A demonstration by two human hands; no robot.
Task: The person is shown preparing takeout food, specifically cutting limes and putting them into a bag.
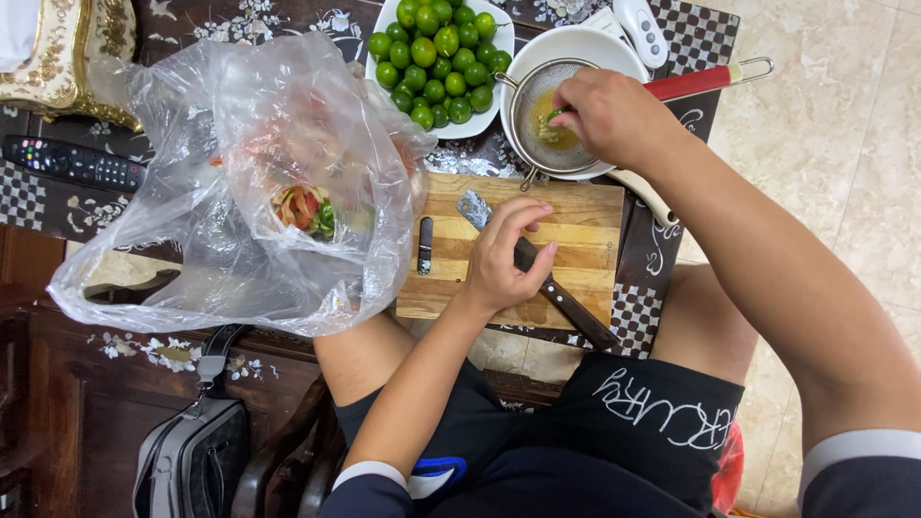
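right grip point(600, 110) around lime half point(557, 114)

knife point(566, 299) on board point(576, 225), bag point(221, 173) left

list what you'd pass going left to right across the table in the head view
remote control → clear plastic bag of scraps → small knife on the cutting board → left hand on a larger knife → right hand in the metal strainer → strainer's red handle
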